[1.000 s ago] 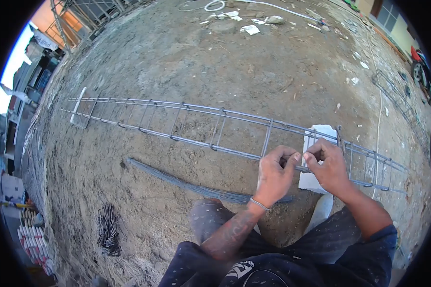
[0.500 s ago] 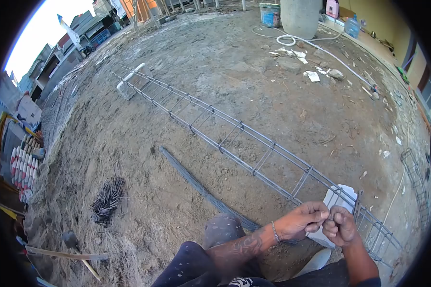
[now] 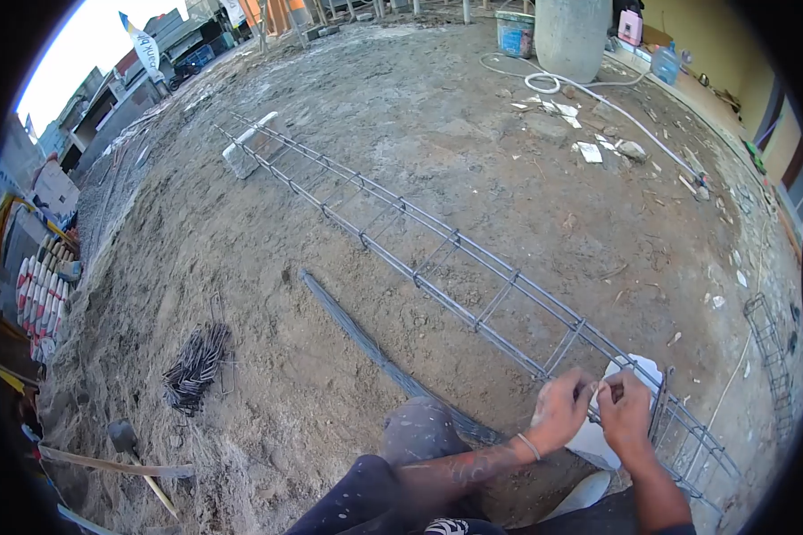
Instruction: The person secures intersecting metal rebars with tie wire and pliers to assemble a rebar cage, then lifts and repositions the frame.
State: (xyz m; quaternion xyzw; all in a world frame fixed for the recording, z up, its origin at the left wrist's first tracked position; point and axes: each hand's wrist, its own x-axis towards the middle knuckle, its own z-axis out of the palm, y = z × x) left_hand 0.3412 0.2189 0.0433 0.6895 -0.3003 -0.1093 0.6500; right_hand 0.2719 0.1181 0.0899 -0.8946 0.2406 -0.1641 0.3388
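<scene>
A long rebar cage (image 3: 437, 287) runs diagonally over the ground, its near end resting on a white block (image 3: 595, 443) and its far end on another pale block (image 3: 241, 160). Above the near block, my left hand (image 3: 562, 408) and my right hand (image 3: 625, 412) meet at the cage, fingertips pinched close together. Whatever lies between the fingers is too small to make out. A bundle of thin wire (image 3: 366, 343) lies on the soil beside the cage, reaching toward my knee. A hooked metal tool (image 3: 660, 406) leans at the cage just right of my right hand.
A pile of bent steel stirrups (image 3: 194, 367) and a hammer-like tool (image 3: 122, 437) lie at the left. Another cage (image 3: 770, 361) is at the right. A hose (image 3: 633, 116), a large barrel (image 3: 569, 40) and a bucket (image 3: 515, 36) stand or lie farther back.
The view has swung left and up since the first frame. Both hands stay together near the block; since the middle frame they have lowered slightly toward the cage, fingers still pinched.
</scene>
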